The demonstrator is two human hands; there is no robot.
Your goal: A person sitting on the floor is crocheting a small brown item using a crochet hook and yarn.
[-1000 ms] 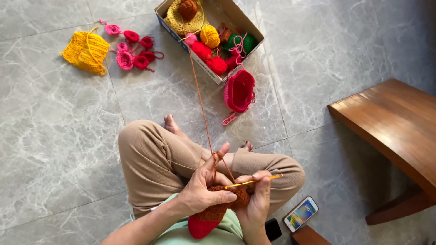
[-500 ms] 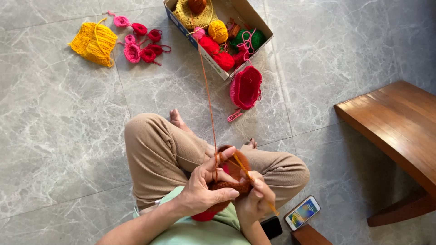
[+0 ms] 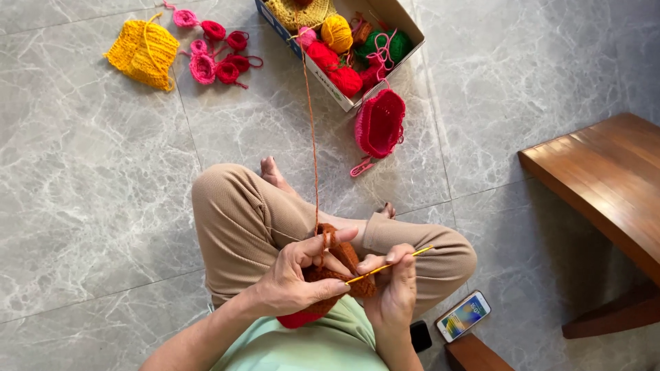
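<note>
I sit cross-legged on a grey marble floor. My left hand [image 3: 302, 278] pinches a rust-brown crocheted piece [image 3: 344, 264] over my lap, with the brown strand [image 3: 311, 124] looped over its fingers and running up to the cardboard box [image 3: 405, 24]. My right hand [image 3: 393, 288] grips a yellow crochet hook [image 3: 388, 266], its tip set into the brown piece. A bit of red crochet [image 3: 299, 320] shows under the left hand.
The box holds yarn balls in yellow, red, green and pink. A pink-red crocheted pouch [image 3: 379, 124] lies beside it. A yellow knitted piece [image 3: 143, 53] and small pink rounds [image 3: 216, 58] lie top left. A wooden bench [image 3: 605, 185] stands right; a phone [image 3: 464, 316] lies near my knee.
The hook has swung from pointing down and to the right to lying level, tip in the brown piece. The view has shifted slightly; my hands stay over my lap.
</note>
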